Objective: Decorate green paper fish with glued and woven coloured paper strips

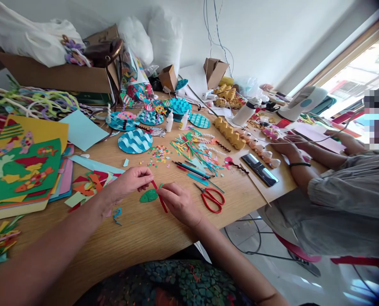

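Observation:
Between my two hands runs a thin red paper strip (163,204), tilted down to the right. My left hand (137,180) pinches its upper end. My right hand (178,201) grips it lower, with its tail sticking out below the fingers. Under the strip, a green paper fish (148,196) lies on the wooden table (125,246). Red-handled scissors (212,199) rest to the right of my right hand, blades pointing away. Curled blue paper scraps (117,216) lie below my left wrist.
Pencils (192,169), strips (186,148) and confetti (160,155) lie beyond my hands. Blue wavy discs (135,141) and glue bottles (169,121) stand farther back. Coloured sheets (26,170) cover the left. A phone (259,170) and another person's arms (299,163) are at right.

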`<move>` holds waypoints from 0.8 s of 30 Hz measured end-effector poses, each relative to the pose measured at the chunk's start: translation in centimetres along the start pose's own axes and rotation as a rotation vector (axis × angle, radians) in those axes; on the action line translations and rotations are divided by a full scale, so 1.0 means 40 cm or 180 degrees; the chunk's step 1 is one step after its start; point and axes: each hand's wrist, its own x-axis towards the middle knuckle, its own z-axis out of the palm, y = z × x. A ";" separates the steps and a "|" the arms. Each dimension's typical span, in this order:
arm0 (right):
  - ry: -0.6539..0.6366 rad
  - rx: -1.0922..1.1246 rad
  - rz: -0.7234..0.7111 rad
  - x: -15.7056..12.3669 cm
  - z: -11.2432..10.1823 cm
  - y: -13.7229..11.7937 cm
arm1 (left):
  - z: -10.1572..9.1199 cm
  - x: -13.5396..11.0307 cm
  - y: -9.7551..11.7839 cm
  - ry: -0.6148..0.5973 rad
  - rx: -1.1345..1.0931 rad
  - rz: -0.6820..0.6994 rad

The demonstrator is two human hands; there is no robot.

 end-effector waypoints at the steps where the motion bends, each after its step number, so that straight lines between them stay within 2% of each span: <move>1: -0.0038 -0.0004 -0.0043 -0.001 0.000 0.000 | 0.001 0.000 -0.005 -0.0012 -0.0011 -0.0018; 8: -0.0246 0.0111 -0.0021 -0.010 -0.003 -0.015 | 0.006 0.006 -0.049 -0.0049 0.0164 -0.0087; 14: -0.0542 0.0055 0.0111 -0.034 0.014 -0.036 | 0.000 0.009 -0.077 0.0174 0.0961 0.0138; 17: -0.0707 0.0002 0.0208 -0.038 0.024 -0.047 | -0.002 0.004 -0.083 0.0184 0.1367 0.0056; 24: -0.1046 -0.0069 0.0487 -0.036 0.039 -0.059 | 0.002 -0.007 -0.092 0.0255 0.1778 0.0057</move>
